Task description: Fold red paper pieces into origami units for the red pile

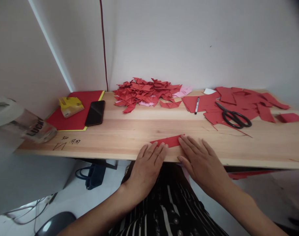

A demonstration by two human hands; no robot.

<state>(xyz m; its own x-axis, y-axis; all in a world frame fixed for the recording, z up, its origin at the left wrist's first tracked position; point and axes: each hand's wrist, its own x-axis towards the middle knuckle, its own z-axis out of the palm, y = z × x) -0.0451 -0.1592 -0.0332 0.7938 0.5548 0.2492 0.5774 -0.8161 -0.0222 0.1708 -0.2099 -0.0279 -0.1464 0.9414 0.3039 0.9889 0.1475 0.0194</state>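
A folded red paper piece (168, 141) lies at the near edge of the wooden table (129, 131). My left hand (147, 167) rests flat with its fingers stretched out, fingertips touching the paper's left end. Over the paper's right part my right hand (201, 160) lies flat, fingers spread and pressing down. Neither hand grips anything. Much of the paper is hidden under the fingers.
A heap of folded red paper shapes (146, 91) sits at the back centre. Red sheets and scraps (240, 101), black scissors (234, 116) and a pen (196, 105) lie at the right. A phone (95, 113), yellow tissue pack (70, 106) and red folder (75, 118) are at the left.
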